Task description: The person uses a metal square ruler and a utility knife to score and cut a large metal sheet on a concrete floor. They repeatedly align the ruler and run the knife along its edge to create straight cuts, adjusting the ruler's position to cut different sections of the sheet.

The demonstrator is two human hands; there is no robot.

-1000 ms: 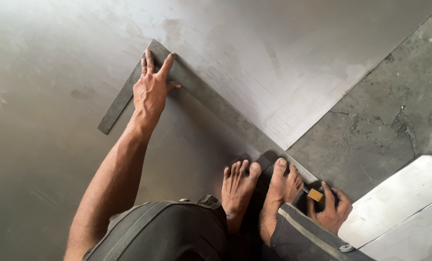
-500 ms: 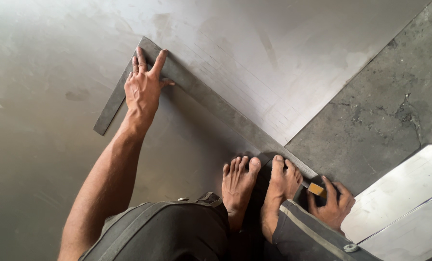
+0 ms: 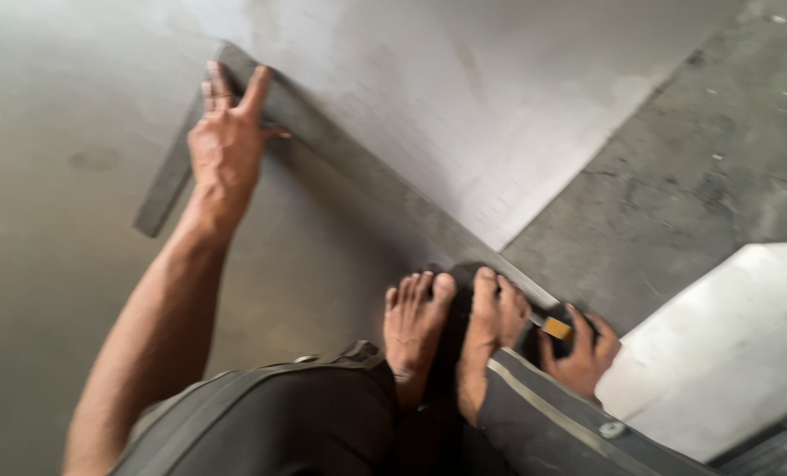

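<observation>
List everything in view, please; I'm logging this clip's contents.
square: one, dark grey L-shaped metal, flat on the sheet, corner at upper left
sheet: one, large, pale grey, under the square
floor: rough grey concrete, right
slab: one, whitish, lower right
small tool: one, yellow and black, in the right hand; too blurred to identify
feet: two, bare, on the square's long arm
left hand: pressed flat on the square's corner
right hand: closed around the small tool
</observation>
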